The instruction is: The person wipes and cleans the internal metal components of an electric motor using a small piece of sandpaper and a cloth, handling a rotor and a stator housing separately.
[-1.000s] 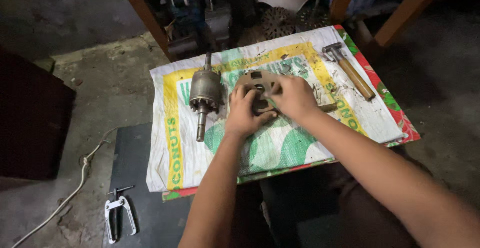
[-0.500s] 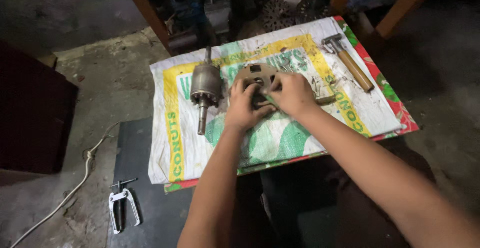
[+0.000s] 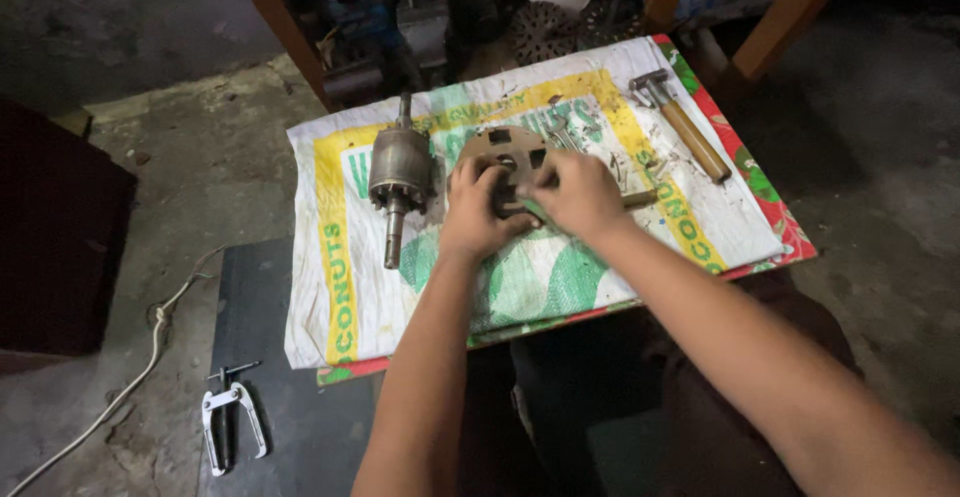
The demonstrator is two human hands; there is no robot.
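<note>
Item — round metal plate (image 3: pixel 508 160) flat on the sack-covered counter (image 3: pixel 600 267), directly under and ahead of our fingers: left hand (image 3: pixel 478 212) curled over its left rim, right hand (image 3: pixel 578 193) pinching its right edge, both equally near — rotor (image 3: pixel 399 175) just left, hammer (image 3: pixel 684 127) well right.

— What differs from a second ago?

— Mostly the view: it slides, so the gear puller (image 3: pixel 232 425) on the floor sits lower and further left in the picture.

— And the hands?

— The left hand (image 3: pixel 476 209) and right hand (image 3: pixel 578 193) stay on the round metal plate (image 3: pixel 505 157), but the fingers shift slightly; the right hand now covers more of the plate's near edge.

— Anything on the tabletop moved?

— Not that I can tell.
</note>
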